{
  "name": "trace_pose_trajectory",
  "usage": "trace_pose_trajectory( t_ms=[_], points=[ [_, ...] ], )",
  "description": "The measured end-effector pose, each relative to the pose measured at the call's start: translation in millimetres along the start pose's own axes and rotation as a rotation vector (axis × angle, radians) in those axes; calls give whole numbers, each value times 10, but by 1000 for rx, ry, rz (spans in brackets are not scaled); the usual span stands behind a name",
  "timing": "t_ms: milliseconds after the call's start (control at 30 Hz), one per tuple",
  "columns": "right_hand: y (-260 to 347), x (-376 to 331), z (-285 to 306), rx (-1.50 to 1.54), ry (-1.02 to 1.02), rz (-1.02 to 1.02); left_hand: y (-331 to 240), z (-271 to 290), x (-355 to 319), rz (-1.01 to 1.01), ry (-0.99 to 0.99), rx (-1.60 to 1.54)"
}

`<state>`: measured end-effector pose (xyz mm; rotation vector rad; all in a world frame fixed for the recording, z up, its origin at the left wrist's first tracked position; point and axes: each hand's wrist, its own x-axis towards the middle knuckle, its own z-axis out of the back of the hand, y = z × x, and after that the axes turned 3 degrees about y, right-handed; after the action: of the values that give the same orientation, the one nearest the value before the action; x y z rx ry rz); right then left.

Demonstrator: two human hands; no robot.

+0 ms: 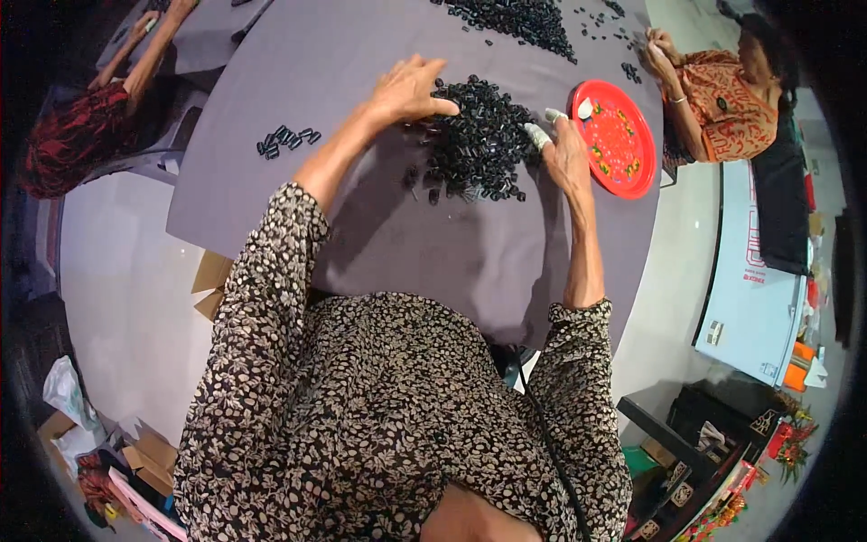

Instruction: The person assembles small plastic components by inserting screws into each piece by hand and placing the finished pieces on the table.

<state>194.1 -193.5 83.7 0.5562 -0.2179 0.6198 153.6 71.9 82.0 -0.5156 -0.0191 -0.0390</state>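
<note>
A heap of small, shiny black cylindrical pieces [479,135] lies on the grey cloth-covered table [406,244]. My left hand [411,93] is at the heap's far left edge, fingers spread and thumb pointing toward the pieces; I see nothing held in it. At the right side is my right hand [567,154], its thumb and a finger wrapped in whitish coverings and held apart. The covered thumb is beside the heap's edge; whether it touches a piece I cannot tell. Just right of this hand sits a round red tray [643,144] with a coloured pattern and a small white object on it.
A small group of black pieces [287,140] lies to the left, and a larger heap [519,23] at the far side. One person [727,104] sits at the right, another [81,135] at the left. An open cardboard box [212,282] is below the table's left edge.
</note>
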Motion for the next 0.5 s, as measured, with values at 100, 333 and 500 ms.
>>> trace_pose_trajectory(
  t_ms=[100,333,500],
  points=[
    [125,40,-53,-197,182,-267,65,-68,88,60,162,48],
    [141,150,-351,-70,149,-192,-278,-211,138,-88,326,16],
    [260,225,-425,132,221,-219,-347,-381,142,-170,290,-76]
  ],
)
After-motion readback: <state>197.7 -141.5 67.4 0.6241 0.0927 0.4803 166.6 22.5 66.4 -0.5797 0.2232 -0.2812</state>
